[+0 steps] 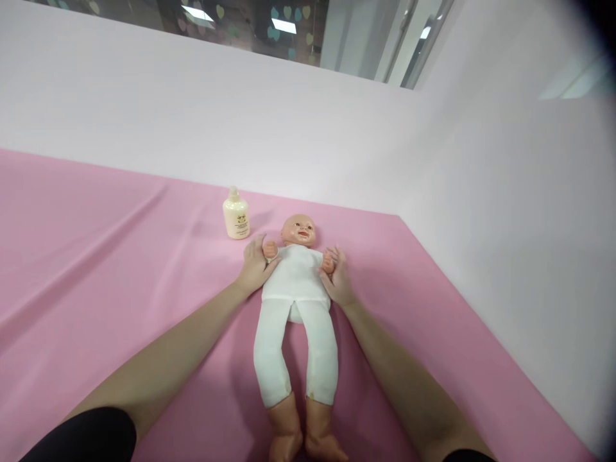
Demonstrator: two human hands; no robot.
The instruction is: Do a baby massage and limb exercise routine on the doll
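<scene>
A baby doll (297, 273) in a white top and white trousers lies on its back, its head toward the wall and its bare feet toward me. My left hand (254, 266) holds the doll's arm on the left side, thumb inside and fingers outside, with the small fist showing between them. On the other side, my right hand (339, 281) is around the doll's other arm, close below its fist. Parts of both doll arms are hidden by my hands. A cream-coloured pump bottle (236, 218) stands upright just beyond my left hand, apart from it.
Pink cloth (120, 256) with some creases covers the surface under the doll. A white wall (216, 109) rises behind, and another white wall (520, 212) stands to the right. Above the back wall, a window (250, 38) shows reflected lights and heart shapes.
</scene>
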